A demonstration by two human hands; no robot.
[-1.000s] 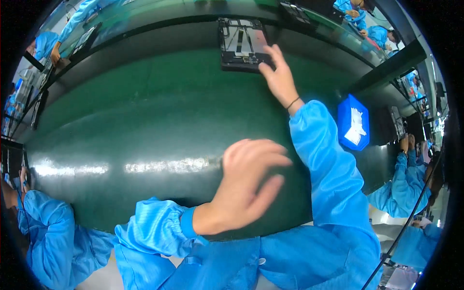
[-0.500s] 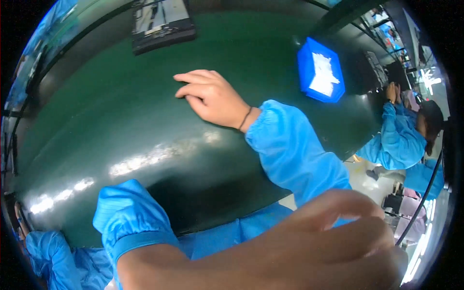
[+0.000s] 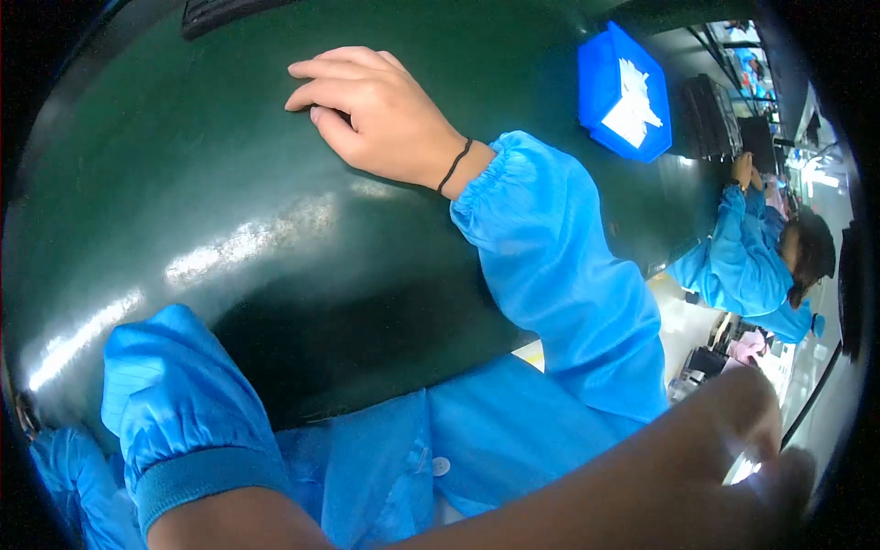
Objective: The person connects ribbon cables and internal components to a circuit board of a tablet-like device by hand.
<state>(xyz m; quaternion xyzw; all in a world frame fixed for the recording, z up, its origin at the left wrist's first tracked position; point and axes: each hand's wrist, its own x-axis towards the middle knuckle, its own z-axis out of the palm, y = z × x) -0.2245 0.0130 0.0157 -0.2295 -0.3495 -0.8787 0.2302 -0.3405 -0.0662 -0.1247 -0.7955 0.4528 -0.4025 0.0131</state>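
Note:
My right hand (image 3: 380, 119) lies palm down on the dark green table (image 3: 302, 357), its fingers loosely spread and nothing visible under them. A thin black band circles that wrist above a blue elasticated sleeve (image 3: 541, 229). From the blue cuff at lower left, my left forearm crosses the bottom of the view, very close to the camera. My left hand (image 3: 747, 440) is raised at the lower right, dark and blurred. Its fingers are partly lost in shadow, with a bright gap beside them, so any hold is hidden.
A blue bin (image 3: 600, 92) holding white pieces (image 3: 634, 105) stands at the table's far right. The edge of a black object (image 3: 225, 14) shows at the top left. To the right, a co-worker (image 3: 742, 247) in blue sits at the table; another blue sleeve (image 3: 73, 477) appears at lower left.
The view has shifted, so the bin and my right hand appear higher and the black object is mostly cut off. My left hand has moved farther right in the picture.

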